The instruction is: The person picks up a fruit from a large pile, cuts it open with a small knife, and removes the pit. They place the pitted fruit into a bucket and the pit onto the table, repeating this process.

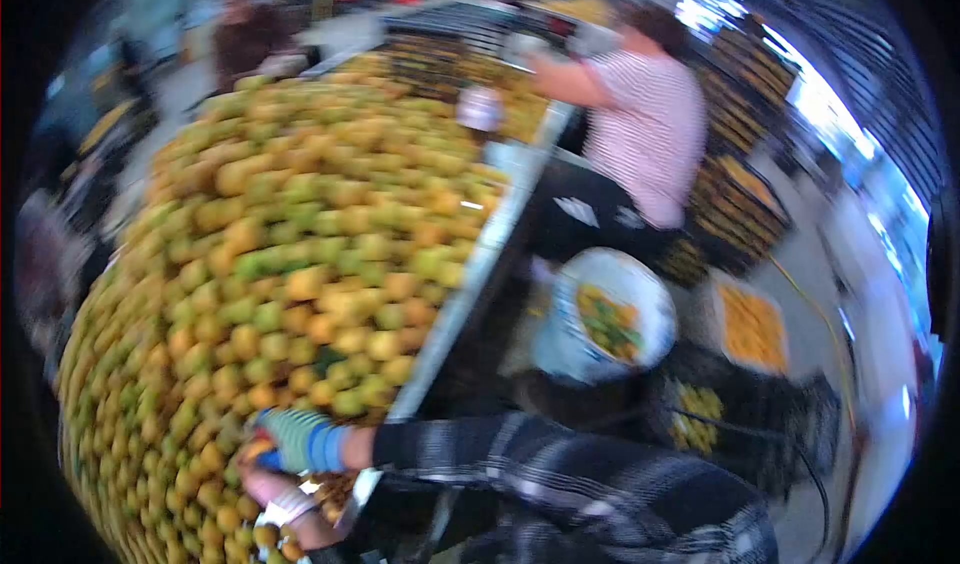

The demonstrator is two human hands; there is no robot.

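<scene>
A large heap of round yellow, orange and greenish fruit (330, 254), which looks like citrus, covers the sloping table. At its lower edge my two hands are close together. My right hand (300, 442), in a green and blue striped glove below a dark plaid sleeve, has its fingers curled around an orange fruit (262, 450). Just beneath it is my left hand (270, 486), with a pinkish covering and a pale band at the wrist. Its fingers are bent close to the same fruit, but blur hides what they hold. Several fruits (275, 539) lie beside the left wrist.
A metal rim (485, 249) edges the table. Beyond it stand a white bucket (570, 349) with leaves and peel-like bits, a dark crate (740, 419) and a box of orange pieces (750, 329). A person in a striped shirt (645, 134) works farther up; another person (245, 39) is across.
</scene>
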